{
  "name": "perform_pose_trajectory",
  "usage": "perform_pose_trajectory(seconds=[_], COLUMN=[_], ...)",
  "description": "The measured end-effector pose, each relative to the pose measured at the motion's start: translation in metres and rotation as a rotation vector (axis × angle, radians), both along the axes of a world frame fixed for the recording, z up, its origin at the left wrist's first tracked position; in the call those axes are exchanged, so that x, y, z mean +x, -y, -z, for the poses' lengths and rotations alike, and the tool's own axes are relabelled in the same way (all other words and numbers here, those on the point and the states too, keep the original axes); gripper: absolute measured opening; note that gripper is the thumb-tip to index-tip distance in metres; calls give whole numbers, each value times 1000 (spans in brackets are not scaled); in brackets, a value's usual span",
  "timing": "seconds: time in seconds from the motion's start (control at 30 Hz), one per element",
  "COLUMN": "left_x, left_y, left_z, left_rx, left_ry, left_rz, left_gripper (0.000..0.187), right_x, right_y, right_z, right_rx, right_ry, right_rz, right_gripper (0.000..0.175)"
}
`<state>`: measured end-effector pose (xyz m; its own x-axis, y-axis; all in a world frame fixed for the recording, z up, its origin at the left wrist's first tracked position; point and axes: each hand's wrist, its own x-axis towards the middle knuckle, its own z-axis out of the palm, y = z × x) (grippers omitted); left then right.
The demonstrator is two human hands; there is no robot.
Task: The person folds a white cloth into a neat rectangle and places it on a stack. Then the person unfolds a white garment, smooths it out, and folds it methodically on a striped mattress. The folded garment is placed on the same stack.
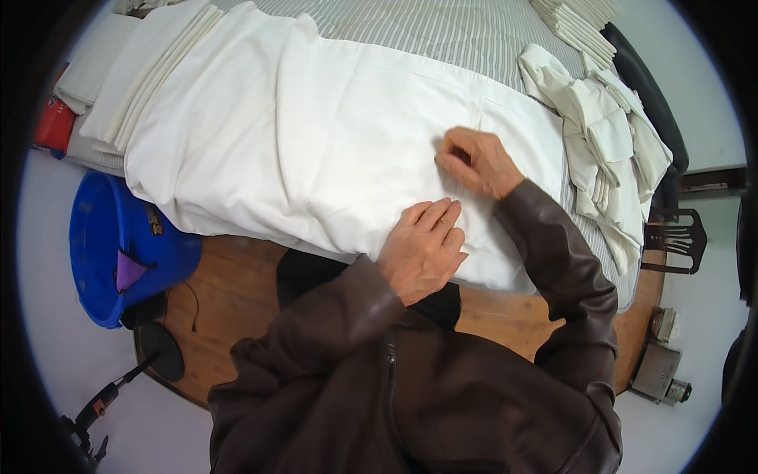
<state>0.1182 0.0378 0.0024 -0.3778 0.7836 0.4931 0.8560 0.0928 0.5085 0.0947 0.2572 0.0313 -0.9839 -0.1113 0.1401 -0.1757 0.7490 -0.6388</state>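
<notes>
A large white cloth (367, 130) lies spread over the near side of a bed, with soft creases across it and its front edge hanging down. My left hand (423, 246) rests palm down near that front edge, fingers stretched out on the fabric. Farther in and to the right, my right hand (479, 160) is curled over the cloth, thumb near the bent fingers and slightly blurred. Nothing shows inside its curl, and its fingertips are partly hidden.
Striped bedding (426, 26) shows behind the cloth. Folded white cloths (160, 77) are stacked at left, and crumpled ones (604, 130) lie at right. A blue plastic bin (172, 243) stands on the floor at left. A dark wooden chair (675, 240) is at far right.
</notes>
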Motion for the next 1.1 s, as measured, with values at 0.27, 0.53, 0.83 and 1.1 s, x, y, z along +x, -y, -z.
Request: perform_pose_trajectory(seconds=[0.27,0.53,0.83,1.1], left_x=[2,4,3,8], left_y=[1,2,3,21], left_z=[2,2,2,5], left_rx=[12,6,8,45], left_ry=[-28,-12,-28,-35], left_rz=[-12,-18,-2,17], left_gripper=[30,30,30,41], right_x=[-26,19,-19,-10], right_y=[-30,26,-21,-14], right_z=[-6,-12,-2,3], right_rx=[96,-149,97,122], right_ry=[-53,54,-62,-187], right_rz=[249,-42,100,137], right_gripper=[16,17,19,13])
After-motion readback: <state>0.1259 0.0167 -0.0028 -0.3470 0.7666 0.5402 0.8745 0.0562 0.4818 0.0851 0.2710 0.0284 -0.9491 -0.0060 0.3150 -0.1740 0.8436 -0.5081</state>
